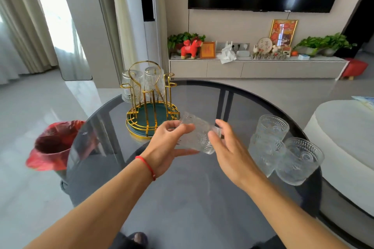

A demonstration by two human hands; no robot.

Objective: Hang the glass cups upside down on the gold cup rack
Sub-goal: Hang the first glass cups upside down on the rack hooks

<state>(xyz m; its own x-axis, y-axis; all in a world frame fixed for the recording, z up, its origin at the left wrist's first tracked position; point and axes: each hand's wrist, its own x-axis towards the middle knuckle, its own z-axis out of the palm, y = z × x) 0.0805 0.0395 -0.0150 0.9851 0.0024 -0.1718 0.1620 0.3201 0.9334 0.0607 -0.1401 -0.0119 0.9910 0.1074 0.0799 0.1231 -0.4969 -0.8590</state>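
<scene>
above the dark table [202,198], near the gold cup rack [150,107]: tilted glass cup [200,137] gripped in curled left hand [168,145], right hand [230,147] straight-fingered, touching its base.

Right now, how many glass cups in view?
6 cups: two upside down on the gold rack, one between left hand and right hand, two stacked at table's right, one beside them. Others may hide behind it.

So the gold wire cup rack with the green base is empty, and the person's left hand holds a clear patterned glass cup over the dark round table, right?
Not empty: the head view shows two clear glass cups hanging upside down on the gold wire cup rack. The rest stands: the left hand holds a patterned glass cup over the dark round table.
</scene>
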